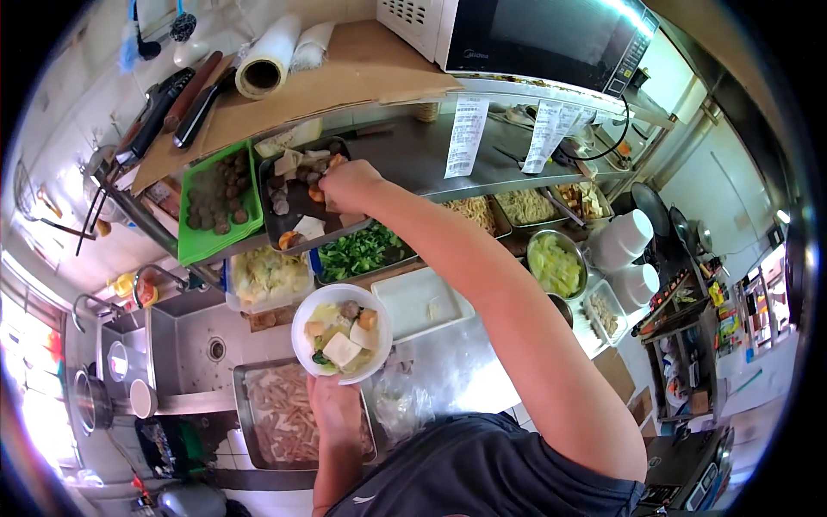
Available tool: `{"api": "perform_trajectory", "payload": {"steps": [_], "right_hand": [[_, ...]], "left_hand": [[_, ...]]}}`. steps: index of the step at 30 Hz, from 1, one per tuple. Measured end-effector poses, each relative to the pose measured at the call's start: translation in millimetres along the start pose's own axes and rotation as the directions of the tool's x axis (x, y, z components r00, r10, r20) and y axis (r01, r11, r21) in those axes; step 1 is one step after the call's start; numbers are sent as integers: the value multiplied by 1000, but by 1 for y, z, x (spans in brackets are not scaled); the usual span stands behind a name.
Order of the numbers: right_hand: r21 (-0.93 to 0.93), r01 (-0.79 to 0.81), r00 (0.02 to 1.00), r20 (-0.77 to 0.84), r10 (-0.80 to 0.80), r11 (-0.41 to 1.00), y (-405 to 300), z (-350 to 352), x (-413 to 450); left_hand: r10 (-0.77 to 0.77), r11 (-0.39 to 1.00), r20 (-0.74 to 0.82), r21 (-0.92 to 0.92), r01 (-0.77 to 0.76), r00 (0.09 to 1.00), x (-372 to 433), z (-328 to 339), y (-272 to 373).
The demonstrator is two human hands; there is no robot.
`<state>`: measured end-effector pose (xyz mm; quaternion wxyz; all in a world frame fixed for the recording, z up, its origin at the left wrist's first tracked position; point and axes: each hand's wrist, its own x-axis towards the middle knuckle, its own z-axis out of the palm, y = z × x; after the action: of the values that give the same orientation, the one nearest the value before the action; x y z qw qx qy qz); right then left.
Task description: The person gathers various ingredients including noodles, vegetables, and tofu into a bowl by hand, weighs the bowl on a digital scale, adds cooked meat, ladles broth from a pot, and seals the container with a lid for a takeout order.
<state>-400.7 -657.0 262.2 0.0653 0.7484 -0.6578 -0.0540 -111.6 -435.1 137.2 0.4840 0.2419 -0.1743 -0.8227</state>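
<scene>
My left hand (pixel 336 397) holds a round white plastic bowl (pixel 298 336) from below, at its near side. In the bowl lie pale tofu-like squares (pixel 342 349), a brown meatball (pixel 349 310), orange-brown pieces and some greens. My right hand (pixel 352 186) reaches across to a dark metal tray (pixel 291 223) on the steel shelf. Its fingers are down among meatballs, pale slices and orange-brown pieces; whether they grip one is hidden. Left of that tray sits a green tray (pixel 194 242) of brown meatballs.
Chopped greens (pixel 358 251), a tub of shredded cabbage (pixel 270 274) and a white tray (pixel 397 316) line the counter. A tray of raw meat strips (pixel 278 413) stands before me. Left is a steel sink (pixel 184 362); right, stacked white bowls (pixel 620 239). Knives (pixel 203 106) rest on the upper shelf.
</scene>
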Motion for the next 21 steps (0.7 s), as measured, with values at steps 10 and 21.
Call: {"api": "perform_trajectory", "payload": {"steps": [10,21], "right_hand": [[81,-114,939,-318,134,990,-4,-2,-7],[970,78,991,-100,87,230,-106,11,-146]], "left_hand": [[42,998,-28,-49,-43,999,-3,5,1],[-29,999,-40,-43,27,999,-7,5,5]]}}
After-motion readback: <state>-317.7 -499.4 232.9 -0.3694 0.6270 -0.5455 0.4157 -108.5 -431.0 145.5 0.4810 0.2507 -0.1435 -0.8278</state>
